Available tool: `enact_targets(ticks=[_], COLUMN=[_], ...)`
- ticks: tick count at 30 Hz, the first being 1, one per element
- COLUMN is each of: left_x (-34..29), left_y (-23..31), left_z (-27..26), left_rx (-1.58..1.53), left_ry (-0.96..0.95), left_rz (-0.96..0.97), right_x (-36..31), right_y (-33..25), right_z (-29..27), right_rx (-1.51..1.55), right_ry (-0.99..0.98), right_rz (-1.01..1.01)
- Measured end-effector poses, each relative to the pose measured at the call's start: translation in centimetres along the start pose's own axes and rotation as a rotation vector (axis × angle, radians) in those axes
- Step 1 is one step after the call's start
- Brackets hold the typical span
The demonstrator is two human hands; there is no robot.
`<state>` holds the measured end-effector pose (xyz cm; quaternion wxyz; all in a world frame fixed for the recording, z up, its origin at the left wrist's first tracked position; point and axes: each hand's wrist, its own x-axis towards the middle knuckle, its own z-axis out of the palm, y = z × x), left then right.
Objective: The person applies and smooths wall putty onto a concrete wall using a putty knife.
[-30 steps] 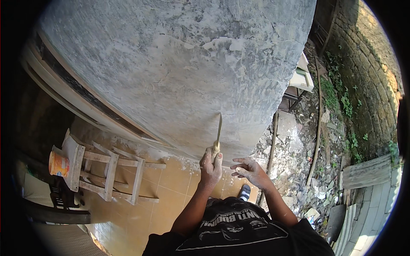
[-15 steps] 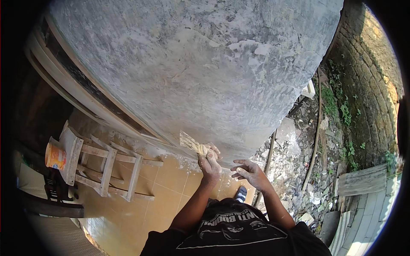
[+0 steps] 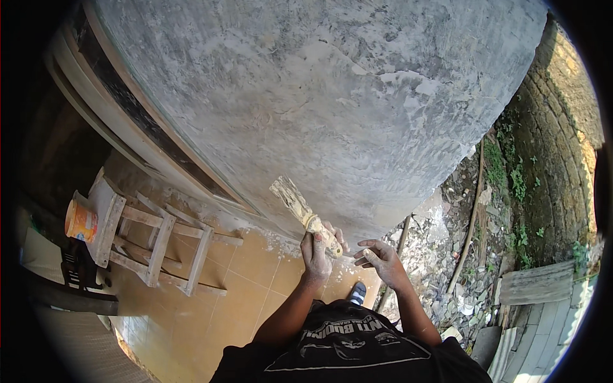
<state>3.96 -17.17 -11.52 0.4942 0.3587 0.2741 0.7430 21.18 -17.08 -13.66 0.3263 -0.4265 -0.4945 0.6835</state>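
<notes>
My left hand [image 3: 317, 253] is closed round the handle of a putty knife [image 3: 294, 201] caked with pale plaster. Its blade points up and to the left, and the butt of the handle sticks out toward my right hand. Just to the right, my right hand [image 3: 382, 262] is held up with its fingers apart and bent, holding nothing. White powder coats the fingers of both hands. In front of me rises a grey wall [image 3: 306, 102] with patchy, lighter smears; the blade shows against its lower part, and I cannot tell whether they touch.
On the left a wooden step stand [image 3: 148, 246] lies along the tiled floor [image 3: 239, 300], with an orange bucket [image 3: 82, 221] at its top. A framed opening [image 3: 147, 118] borders the wall. Rubble [image 3: 440, 255], a long pole [image 3: 471, 223] and a brick wall [image 3: 543, 140] lie to the right.
The putty knife has turned in my left hand, so its blade points more upward and its handle butt now shows. My right hand has shifted slightly right, its fingers still apart.
</notes>
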Motion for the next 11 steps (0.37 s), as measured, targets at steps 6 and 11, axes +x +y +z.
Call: enact_targets(ticks=[6,11], left_x=[-2.6,-5.3], left_y=[4.2,6.2], left_z=[-5.9,-14.0], left_rx=[0.053,0.573], left_ry=[-0.093,0.001], left_rz=[0.104,0.049], right_x=[4.8,12.8], right_y=[3.8,15.2], right_z=[3.1,5.6], right_rx=[-0.146,-0.686], right_ry=[-0.038,-0.244], right_rz=[0.092,0.258])
